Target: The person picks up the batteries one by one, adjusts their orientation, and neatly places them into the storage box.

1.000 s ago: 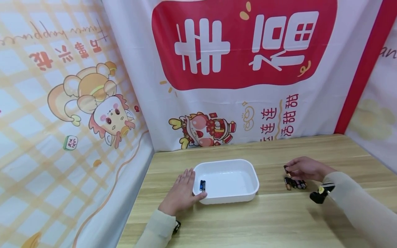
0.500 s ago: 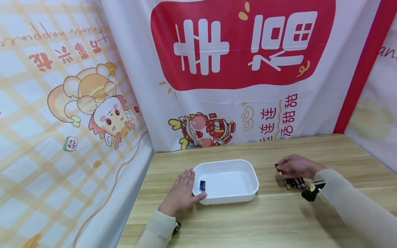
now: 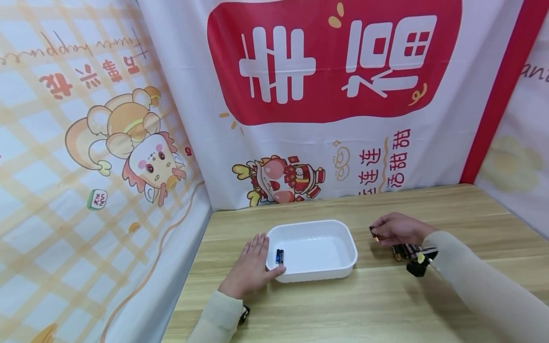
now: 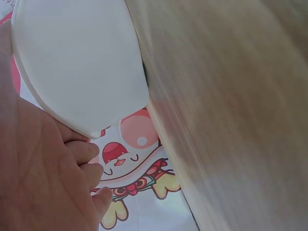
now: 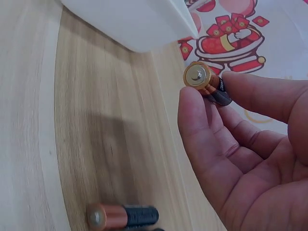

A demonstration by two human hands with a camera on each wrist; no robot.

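Note:
Between thumb and fingers, my right hand (image 3: pixel 396 229) pinches a black and copper battery (image 5: pixel 204 79), held above the table to the right of a white plastic tray (image 3: pixel 317 275). Inside the tray, at its left end, lie batteries (image 3: pixel 279 257), one with a blue wrap. My left hand (image 3: pixel 249 267) rests on the tray's left end, fingers straight along the outside and thumb over the near rim. In the left wrist view its fingers touch the tray's edge. Several more batteries (image 3: pixel 405 251) lie on the table below my right hand, partly hidden by it.
The wooden table (image 3: pixel 326 309) ends at a printed cloth backdrop (image 3: pixel 343 157) behind, with a checked cloth (image 3: pixel 107 190) along the left. A black wrist device (image 3: pixel 418 264) hangs under the right sleeve, close over the loose batteries.
My right hand has moved left toward the tray, carrying the pinched battery away from the loose batteries. My left hand and the tray stay in place.

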